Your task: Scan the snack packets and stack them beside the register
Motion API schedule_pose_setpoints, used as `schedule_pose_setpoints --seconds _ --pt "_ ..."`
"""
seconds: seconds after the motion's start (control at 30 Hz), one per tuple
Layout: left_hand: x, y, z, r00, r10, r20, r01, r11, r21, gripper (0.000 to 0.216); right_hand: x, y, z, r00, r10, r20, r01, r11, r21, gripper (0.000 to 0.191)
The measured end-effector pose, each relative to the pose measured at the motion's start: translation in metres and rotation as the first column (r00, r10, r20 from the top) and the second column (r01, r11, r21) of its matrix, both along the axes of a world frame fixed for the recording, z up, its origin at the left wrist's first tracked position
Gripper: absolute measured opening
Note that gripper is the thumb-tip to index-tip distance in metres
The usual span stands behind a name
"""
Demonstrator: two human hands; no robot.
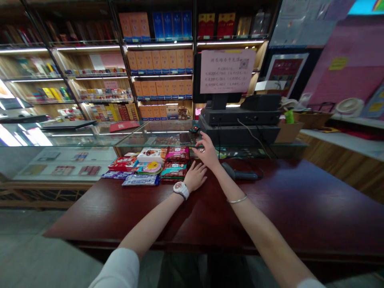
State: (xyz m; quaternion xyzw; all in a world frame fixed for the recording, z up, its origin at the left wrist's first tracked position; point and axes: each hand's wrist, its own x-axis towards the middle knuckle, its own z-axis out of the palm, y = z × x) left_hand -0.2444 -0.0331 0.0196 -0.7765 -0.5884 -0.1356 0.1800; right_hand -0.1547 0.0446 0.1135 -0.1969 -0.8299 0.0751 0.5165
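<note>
Nearest the camera, a white sleeve [118,266] leads to a bare forearm, the left wrist bearing a white watch [181,189]. The left hand [196,176] lies palm down, fingers moderately spread and gripping nothing, at the right end of a group of packets on a dark red table [270,224]. Its nearest neighbour is a teal-and-brown packet [174,171]; contact between them cannot be settled. Behind this lies a pink-and-brown packet [177,153]; leftward come a white box [152,155], a round-topped colourful pack [147,167], a red packet [123,163] and blue-and-white packets [141,180]. The right hand [207,152] is raised beyond the left, fingers bent and loosely parted, with no packet between them. To its right rests a handheld scanner [240,174]; farther back are a glass counter [159,127] and a monitor bearing a paper sign [228,72].

Progress: the packets already lie closely grouped, those at the left overlapping unevenly; whether the grouping is complete cannot be judged.

Obscured: lower layers are covered by upper ones, the small lettering is illegible, a glint at the right fingers is unidentifiable, and the right sleeve is largely cut off.
</note>
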Motion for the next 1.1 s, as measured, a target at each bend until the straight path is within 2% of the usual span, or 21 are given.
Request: schedule_pose_setpoints --seconds 0.07,0.13,0.23,0.3,0.37,0.5,0.6,0.7,0.9,1.1 --pt "0.009 0.006 -0.011 0.999 -0.033 0.024 0.034 0.998 -0.051 0.041 0.008 -0.005 0.025 0.997 0.065 -0.032 -0.064 0.997 0.042 0.013" --pt "0.012 0.008 -0.021 0.994 -0.063 0.090 0.075 0.988 -0.132 0.041 0.017 -0.015 0.045 0.996 0.073 -0.043 -0.069 0.993 0.093 0.016" --pt "0.010 0.007 -0.028 0.972 -0.071 0.223 0.123 0.965 -0.231 0.045 0.026 -0.028 0.057 0.993 0.071 0.090 -0.085 0.983 0.161 0.019" --pt "0.008 0.006 -0.028 0.960 -0.057 0.273 0.130 0.957 -0.258 0.043 0.025 -0.029 0.050 0.977 0.101 0.187 -0.129 0.981 0.143 0.019" --pt "0.007 0.005 -0.026 0.951 -0.055 0.304 0.140 0.954 -0.265 0.042 0.018 -0.022 0.035 0.961 0.162 0.226 -0.179 0.982 0.058 0.016" --pt "0.006 0.005 -0.021 0.932 -0.067 0.357 0.168 0.950 -0.262 0.040 0.006 -0.004 -0.003 0.947 0.290 0.141 -0.265 0.949 -0.170 0.017" --pt "0.006 0.007 -0.021 0.915 -0.063 0.399 0.182 0.946 -0.267 0.038 0.009 -0.003 -0.021 0.942 0.330 0.059 -0.308 0.921 -0.238 0.019" --pt "0.005 0.009 -0.024 0.908 -0.064 0.413 0.182 0.950 -0.252 0.035 0.021 -0.009 -0.031 0.938 0.341 0.059 -0.314 0.911 -0.268 0.019" --pt "0.004 0.011 -0.030 0.911 -0.063 0.407 0.168 0.959 -0.229 0.038 0.041 -0.013 -0.047 0.963 0.252 0.098 -0.212 0.929 -0.304 0.017" --pt "0.007 0.008 -0.025 0.915 -0.040 0.401 0.144 0.962 -0.232 0.040 0.041 -0.013 -0.055 0.971 0.115 0.209 -0.084 0.985 -0.149 0.014"
